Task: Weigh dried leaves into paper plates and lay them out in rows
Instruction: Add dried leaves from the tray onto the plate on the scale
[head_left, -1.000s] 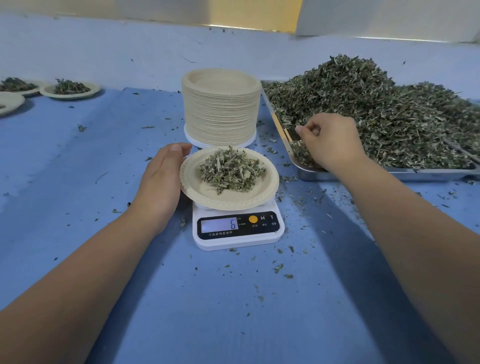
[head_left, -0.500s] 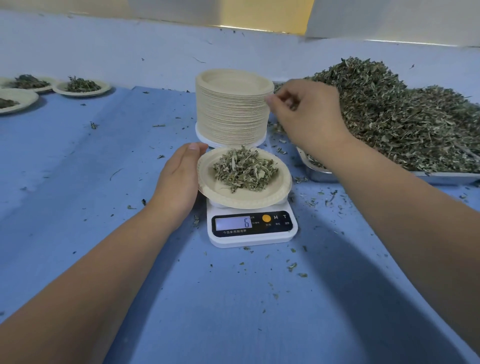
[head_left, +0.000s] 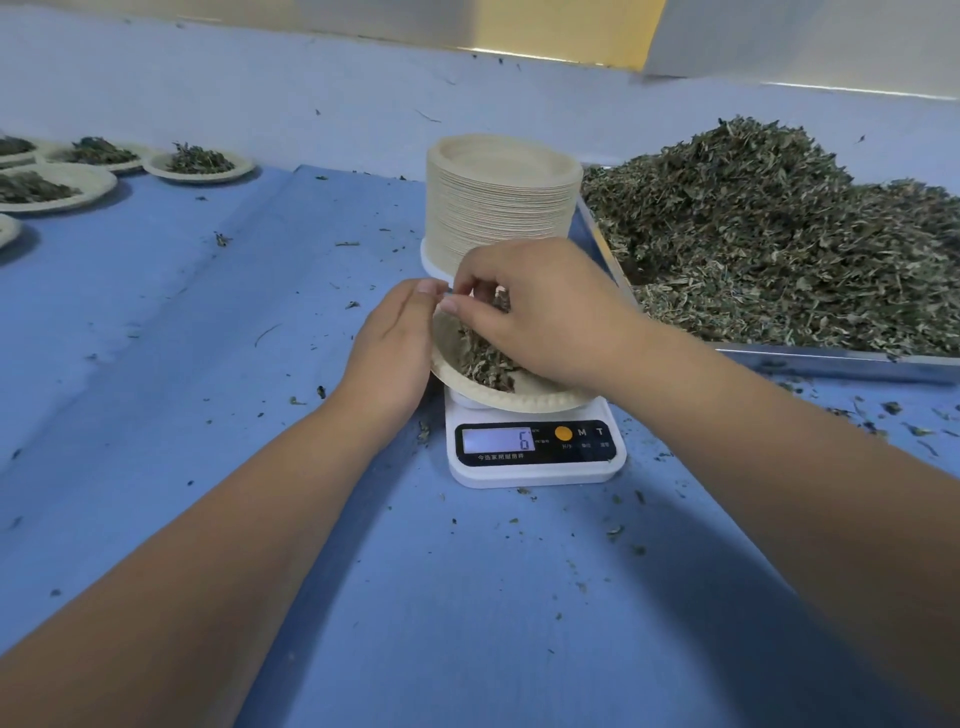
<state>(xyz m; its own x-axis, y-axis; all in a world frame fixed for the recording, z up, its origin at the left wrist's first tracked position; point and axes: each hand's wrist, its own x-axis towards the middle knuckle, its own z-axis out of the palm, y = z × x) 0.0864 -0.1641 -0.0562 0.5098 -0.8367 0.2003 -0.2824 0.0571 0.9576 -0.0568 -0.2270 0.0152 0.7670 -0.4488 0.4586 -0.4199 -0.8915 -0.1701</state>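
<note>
- At frame centre, the paper plate (head_left: 511, 400) of dried leaves (head_left: 483, 361) sits on the scale (head_left: 535, 449).
- Left hand (head_left: 389, 353) lies open against its left rim.
- Right hand (head_left: 545, 317) hovers above, fingers pinching leaves.
- Behind: plate stack (head_left: 498, 200); heaped tray (head_left: 779, 234) at right; filled plates (head_left: 200, 166) upper left on the desk (head_left: 208, 364).

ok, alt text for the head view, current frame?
A person's right hand drops a pinch of dried leaves onto a paper plate on a white kitchen scale reading 6, while the left hand steadies the plate's rim. Behind stand a stack of empty plates and a metal tray heaped with leaves; filled plates sit far left on the blue table.
</note>
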